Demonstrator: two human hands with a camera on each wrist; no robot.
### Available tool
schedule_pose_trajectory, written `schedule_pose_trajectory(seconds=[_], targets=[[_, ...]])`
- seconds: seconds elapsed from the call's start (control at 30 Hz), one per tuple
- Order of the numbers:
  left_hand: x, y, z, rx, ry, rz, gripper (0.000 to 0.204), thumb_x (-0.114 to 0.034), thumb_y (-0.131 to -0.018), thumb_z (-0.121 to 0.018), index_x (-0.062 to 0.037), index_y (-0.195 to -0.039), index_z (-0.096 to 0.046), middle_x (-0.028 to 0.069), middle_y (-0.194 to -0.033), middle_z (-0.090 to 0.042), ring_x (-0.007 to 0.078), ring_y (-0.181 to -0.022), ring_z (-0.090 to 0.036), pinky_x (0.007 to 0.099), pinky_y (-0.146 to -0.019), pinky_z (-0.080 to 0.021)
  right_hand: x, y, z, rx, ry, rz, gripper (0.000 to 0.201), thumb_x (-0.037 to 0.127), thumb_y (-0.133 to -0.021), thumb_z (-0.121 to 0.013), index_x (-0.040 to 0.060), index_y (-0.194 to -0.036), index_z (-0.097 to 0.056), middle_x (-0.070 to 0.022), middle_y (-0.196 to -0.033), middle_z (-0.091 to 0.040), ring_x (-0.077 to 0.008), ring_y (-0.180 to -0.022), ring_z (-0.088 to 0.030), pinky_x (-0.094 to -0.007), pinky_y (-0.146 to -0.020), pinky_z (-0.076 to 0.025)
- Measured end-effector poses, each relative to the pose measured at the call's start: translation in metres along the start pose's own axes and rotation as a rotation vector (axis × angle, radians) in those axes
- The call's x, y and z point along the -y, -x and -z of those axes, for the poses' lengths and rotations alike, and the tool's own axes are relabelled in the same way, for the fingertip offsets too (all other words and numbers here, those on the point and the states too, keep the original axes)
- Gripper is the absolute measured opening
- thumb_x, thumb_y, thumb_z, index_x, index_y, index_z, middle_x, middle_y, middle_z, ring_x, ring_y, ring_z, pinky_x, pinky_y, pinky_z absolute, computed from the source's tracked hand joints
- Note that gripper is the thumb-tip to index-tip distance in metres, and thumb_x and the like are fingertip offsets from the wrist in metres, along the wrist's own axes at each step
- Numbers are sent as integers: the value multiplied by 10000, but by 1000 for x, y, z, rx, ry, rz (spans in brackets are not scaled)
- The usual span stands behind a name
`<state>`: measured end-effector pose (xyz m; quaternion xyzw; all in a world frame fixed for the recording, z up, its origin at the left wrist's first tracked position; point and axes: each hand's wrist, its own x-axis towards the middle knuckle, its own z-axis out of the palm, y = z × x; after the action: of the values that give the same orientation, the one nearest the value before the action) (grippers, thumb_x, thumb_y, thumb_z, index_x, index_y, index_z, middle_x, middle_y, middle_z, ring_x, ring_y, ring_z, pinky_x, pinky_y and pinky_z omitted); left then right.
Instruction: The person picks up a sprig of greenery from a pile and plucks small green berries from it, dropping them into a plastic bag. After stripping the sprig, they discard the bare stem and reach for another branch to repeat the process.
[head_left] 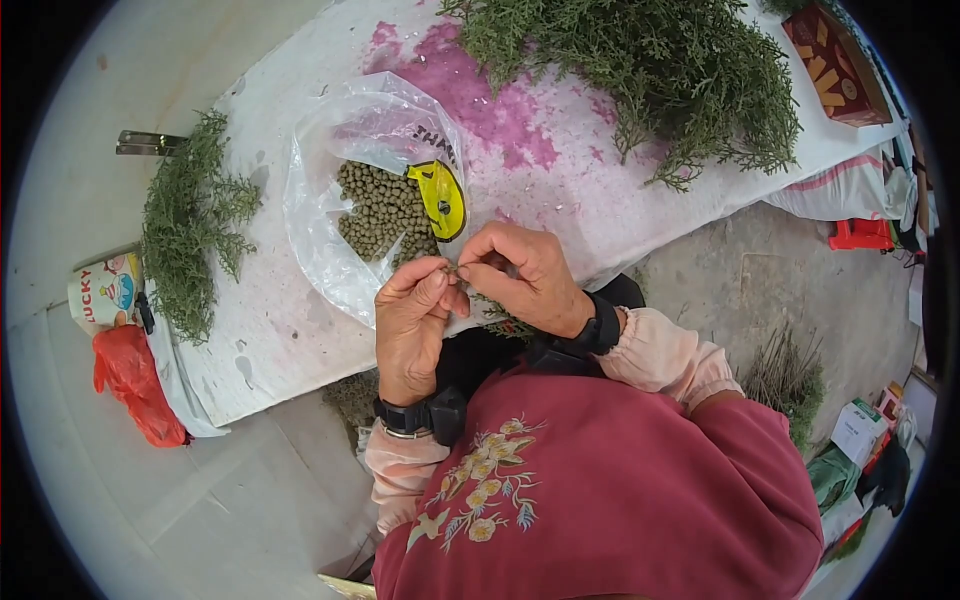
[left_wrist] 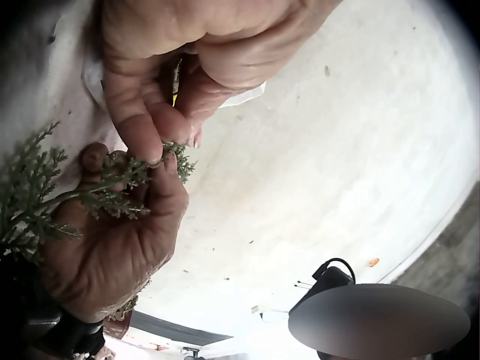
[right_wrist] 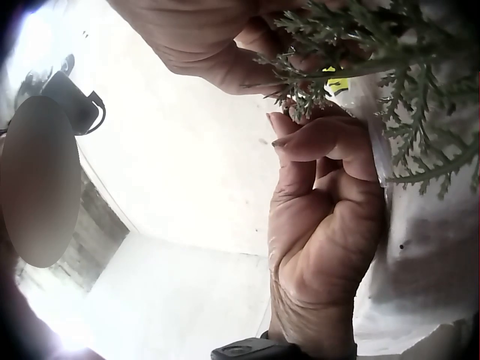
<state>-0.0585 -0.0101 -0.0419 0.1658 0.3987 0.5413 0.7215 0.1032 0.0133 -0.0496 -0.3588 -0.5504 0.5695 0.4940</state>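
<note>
Fingers of left hand [head_left: 408, 335] and right hand [head_left: 540, 285] pinch a green sprig [left_wrist: 116, 201] above the table's [head_left: 265, 350] near edge; excessive pull or twist could snap its thin stem.

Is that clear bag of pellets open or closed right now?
Open. The clear bag has its mouth spread wide on the table, with the greenish-brown pellets exposed inside.
</note>
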Motion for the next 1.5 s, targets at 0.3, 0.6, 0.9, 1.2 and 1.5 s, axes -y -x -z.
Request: schedule_pose_trajectory(seconds=[0.3,0.6,0.9,1.2,1.5], targets=[[0,0,-1,-3,-25,3,141,0,-838,-581,37,-966,-625,115,-784,-616,173,-647,-568,324,-591,-500,-2,0,-1,-3,25,15,25,-3,-812,-584,4,-834,-575,-22,-757,-599,-52,-655,-563,-187,-556,-440],[-1,0,-2,1,-31,15,135,-1,-844,-574,44,-961,-622,118,-785,-614,173,-648,-568,316,-589,-503,-1,1,0,8,46,20,31,-9,-812,-581,-1,-840,-572,-28,-764,-594,-58,-662,-568,-193,-557,-443],[-2,1,-4,5,-50,16,119,-21,-845,-581,36,-942,-622,105,-780,-618,164,-643,-566,310,-591,-502,-3,1,0,21,6,15,23,-23,-814,-570,-5,-827,-563,-35,-773,-585,-62,-660,-563,-198,-562,-444],[-3,0,-7,5,-98,34,105,-30,-849,-582,33,-924,-619,96,-771,-615,152,-630,-552,300,-592,-499,-3,-1,0,10,32,64,20,1,-800,-563,1,-789,-546,-52,-682,-587,-92,-599,-595,-227,-507,-451],[-3,0,-6,14,-113,37,105,-33,-848,-586,33,-923,-619,87,-757,-607,142,-626,-534,298,-590,-494,-5,-1,-1,8,19,71,17,2,-800,-557,3,-791,-543,-59,-686,-588,-103,-591,-601,-231,-508,-453]])
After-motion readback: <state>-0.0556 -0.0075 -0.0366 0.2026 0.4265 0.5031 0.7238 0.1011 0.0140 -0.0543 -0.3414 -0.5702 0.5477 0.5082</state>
